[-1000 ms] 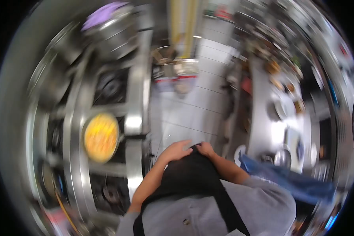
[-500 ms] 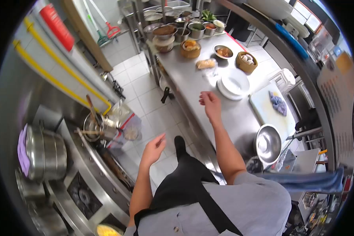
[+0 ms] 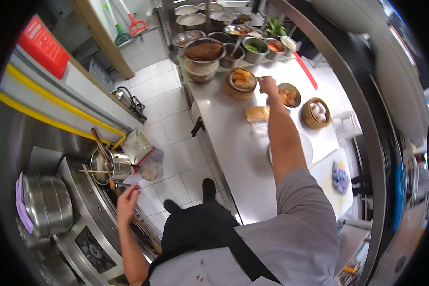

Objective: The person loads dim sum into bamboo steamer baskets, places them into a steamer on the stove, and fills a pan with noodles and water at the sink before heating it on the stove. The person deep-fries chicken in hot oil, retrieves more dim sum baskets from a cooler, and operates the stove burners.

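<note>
My right hand [image 3: 268, 85] reaches over the steel worktop [image 3: 224, 128], between a bamboo steamer of orange-yellow food [image 3: 242, 80] and a metal bowl of orange pieces [image 3: 289, 95]. Its fingers point toward the steamer; whether they hold anything is too small to tell. My left hand [image 3: 128, 202] hangs low at the left near the stove edge, empty, its fingers loosely apart. Below the steamer lies a wrapped orange-yellow packet [image 3: 257, 113]. White plates [image 3: 306, 148] are partly hidden behind my right forearm. A bamboo basket [image 3: 315, 113] holds several white round items.
Bowls of ingredients, including a brown-filled one [image 3: 204, 51], crowd the worktop's far end. A cutting board [image 3: 332, 176] bears a blue cloth [image 3: 340, 178]. At left stand a large steel pot [image 3: 47, 205], a stove burner [image 3: 95, 249] and a utensil pot [image 3: 102, 165]. A shelf rail [image 3: 352, 95] crosses the right.
The view has swung from the stove to the worktop, and I am closer to its far end. My right hand has moved forward to the steamer; my left hand has moved left and lower.
</note>
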A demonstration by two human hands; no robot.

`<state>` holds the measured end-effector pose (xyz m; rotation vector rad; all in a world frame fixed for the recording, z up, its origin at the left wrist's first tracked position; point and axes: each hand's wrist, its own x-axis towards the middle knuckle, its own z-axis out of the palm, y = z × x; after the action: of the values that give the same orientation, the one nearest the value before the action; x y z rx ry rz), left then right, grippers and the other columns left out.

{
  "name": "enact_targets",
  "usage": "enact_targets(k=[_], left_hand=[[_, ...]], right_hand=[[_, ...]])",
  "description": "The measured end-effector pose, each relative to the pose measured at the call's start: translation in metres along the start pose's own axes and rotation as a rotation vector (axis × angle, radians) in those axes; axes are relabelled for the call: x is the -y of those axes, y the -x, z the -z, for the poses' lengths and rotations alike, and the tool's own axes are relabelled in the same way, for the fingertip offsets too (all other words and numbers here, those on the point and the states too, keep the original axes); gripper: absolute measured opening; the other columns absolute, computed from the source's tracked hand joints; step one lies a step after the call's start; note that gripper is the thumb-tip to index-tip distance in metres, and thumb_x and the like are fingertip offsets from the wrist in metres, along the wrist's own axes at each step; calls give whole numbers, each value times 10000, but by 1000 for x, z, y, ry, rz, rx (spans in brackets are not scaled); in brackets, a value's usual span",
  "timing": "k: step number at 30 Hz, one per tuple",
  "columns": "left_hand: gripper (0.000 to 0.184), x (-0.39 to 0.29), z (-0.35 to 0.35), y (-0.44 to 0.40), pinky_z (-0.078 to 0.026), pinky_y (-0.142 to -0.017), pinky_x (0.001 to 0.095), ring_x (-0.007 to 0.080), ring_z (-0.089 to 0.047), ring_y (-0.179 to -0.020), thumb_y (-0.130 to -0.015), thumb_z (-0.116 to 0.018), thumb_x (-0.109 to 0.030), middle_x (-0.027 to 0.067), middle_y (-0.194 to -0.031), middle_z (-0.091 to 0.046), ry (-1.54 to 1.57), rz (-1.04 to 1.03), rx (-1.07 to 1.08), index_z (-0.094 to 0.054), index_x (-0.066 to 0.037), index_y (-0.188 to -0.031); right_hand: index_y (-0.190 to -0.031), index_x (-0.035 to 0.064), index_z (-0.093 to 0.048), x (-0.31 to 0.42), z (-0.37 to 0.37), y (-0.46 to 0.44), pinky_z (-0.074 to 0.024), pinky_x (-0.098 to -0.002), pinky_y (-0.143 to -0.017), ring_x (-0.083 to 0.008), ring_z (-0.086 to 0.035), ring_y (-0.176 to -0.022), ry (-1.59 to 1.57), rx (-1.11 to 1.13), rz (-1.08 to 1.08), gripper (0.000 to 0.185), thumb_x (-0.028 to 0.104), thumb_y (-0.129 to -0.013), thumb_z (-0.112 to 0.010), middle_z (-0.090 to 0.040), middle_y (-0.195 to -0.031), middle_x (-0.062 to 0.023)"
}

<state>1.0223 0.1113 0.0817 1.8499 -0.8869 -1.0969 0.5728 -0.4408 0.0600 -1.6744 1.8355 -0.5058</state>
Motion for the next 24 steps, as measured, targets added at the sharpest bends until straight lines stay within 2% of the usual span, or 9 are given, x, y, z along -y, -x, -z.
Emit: enact_targets(k=[3, 9, 10, 11, 14, 17, 20, 22, 24], left_hand=[[377, -11, 76, 30, -469, -918, 273, 146, -614, -1019, -992, -573, -200, 59, -1164, -653, 10, 6, -286, -574, -5, -1315], [377, -85, 239, 109, -456, -914, 267, 110, -599, -995, -987, -562, -236, 41, -1096, -676, -362, -101, -848, -597, 6, -1273], [391, -111, 266, 120, -459, -909, 276, 124, -612, -991, -983, -559, -265, 49, -1088, -686, -500, -11, -910, -605, 8, -1259], [400, -106, 308, 125, -464, -893, 281, 129, -620, -971, -984, -553, -283, 61, -1065, -695, -472, -72, -977, -612, 22, -1236], [450, -113, 429, 126, -475, -941, 357, 288, -659, -1056, -908, -588, -345, 164, -1144, -687, -854, 168, -1272, -639, -34, -1230], [463, -76, 562, 124, -457, -985, 398, 360, -607, -1134, -874, -576, -330, 201, -1210, -641, -957, 191, -1309, -632, -81, -1261], [487, -47, 644, 112, -438, -1022, 403, 367, -579, -1175, -868, -553, -242, 218, -1262, -608, -1115, 300, -1227, -575, -98, -1332], [547, -35, 670, 103, -418, -1053, 405, 383, -548, -1207, -844, -545, -171, 241, -1307, -567, -1117, 389, -1024, -514, -101, -1386], [552, -19, 699, 97, -409, -1063, 410, 386, -541, -1213, -836, -543, -128, 254, -1311, -558, -1143, 382, -957, -497, -41, -1379]], right_hand=[[-841, -19, -706, -41, -26, -64, -571, -341, -607, -252, -678, -581, -76, 358, 100, 434, 414, -840, -672, -693, -752, -201], [-658, -34, -633, -66, -25, -89, -527, -369, -483, -231, -619, -469, 136, 277, 230, 546, 475, -847, -690, -642, -598, -144], [-628, -37, -621, -58, -24, -93, -520, -373, -462, -228, -609, -450, 142, 249, 220, 571, 485, -848, -693, -634, -572, -135], [-597, -40, -609, -53, -25, -95, -513, -378, -441, -225, -599, -431, 156, 219, 204, 597, 495, -849, -697, -625, -546, -125], [-536, -62, -576, -31, -16, -76, -491, -371, -382, -222, -566, -377, 255, 71, 186, 673, 523, -842, -709, -575, -465, -127], [-555, -93, -594, -18, -5, -49, -470, -347, -349, -202, -564, -393, 156, 54, 153, 750, 604, -810, -701, -542, -462, -113], [-659, -146, -598, -2, 15, -13, -488, -330, -347, -218, -585, -410, -3, 54, 88, 652, 464, -870, -696, -582, -549, -146], [-586, -76, -514, 23, 24, 20, -307, -488, -494, -272, -376, -478, 223, -145, 179, 487, 266, -927, -583, -478, -496, -179], [-610, -87, -528, 56, 23, 51, -352, -458, -471, -262, -424, -474, 222, -125, 169, 483, 272, -926, -595, -505, -523, -174]])
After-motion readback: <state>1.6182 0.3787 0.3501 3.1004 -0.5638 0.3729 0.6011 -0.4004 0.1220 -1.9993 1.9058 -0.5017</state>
